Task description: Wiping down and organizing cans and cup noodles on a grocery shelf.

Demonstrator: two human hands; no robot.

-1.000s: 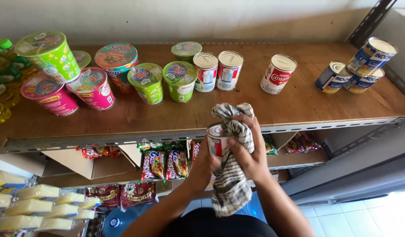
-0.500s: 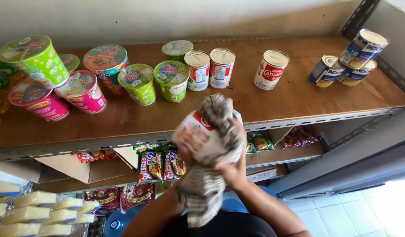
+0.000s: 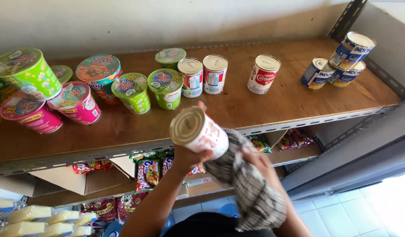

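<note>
My left hand [image 3: 190, 154] grips a red and white tin can [image 3: 199, 131], tilted so its lid faces me, just in front of the wooden shelf [image 3: 237, 109]. My right hand [image 3: 255, 160] presses a grey checked cloth [image 3: 250, 188] against the can's bottom end; the cloth hangs down over my forearm. On the shelf behind stand two matching cans [image 3: 203, 75] and a third red and white can [image 3: 264, 73].
Green and pink instant noodle cups [image 3: 84, 90] crowd the shelf's left part. Three blue cans [image 3: 340, 63] lie stacked at the far right by the metal upright. Snack packets [image 3: 152, 169] and cardboard boxes fill the lower shelf. Yellow wrapped packs [image 3: 31, 216] sit bottom left.
The cloth was wrapped over the can a moment ago; now it has slid to the can's bottom end, and the can is tilted with its lid bare.
</note>
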